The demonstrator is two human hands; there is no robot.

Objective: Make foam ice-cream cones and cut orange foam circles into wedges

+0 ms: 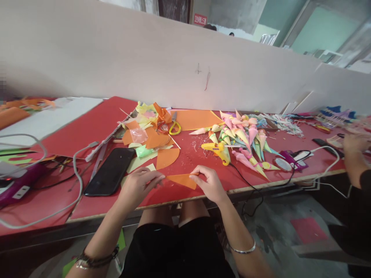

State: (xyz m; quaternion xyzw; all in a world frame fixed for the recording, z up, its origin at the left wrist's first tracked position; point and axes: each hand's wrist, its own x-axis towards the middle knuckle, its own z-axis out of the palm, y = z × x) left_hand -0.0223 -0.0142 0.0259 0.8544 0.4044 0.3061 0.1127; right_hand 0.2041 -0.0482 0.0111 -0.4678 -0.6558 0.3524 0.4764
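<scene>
My left hand (141,186) and my right hand (209,183) both pinch a flat orange paper piece (182,180) just above the front edge of the red table (95,123). The left hand grips its pointed left end, the right hand its right end. A yellow glue gun (217,150) lies just beyond my right hand, next to a heap of several rolled paper cones (246,143) in pink, yellow and green.
A black phone (110,171) lies left of my left hand. Behind it are orange paper sheets (162,144), scraps and yellow-handled scissors (174,125). Cables (74,173) cross the table's left side. Another person's hand (355,144) works at the far right.
</scene>
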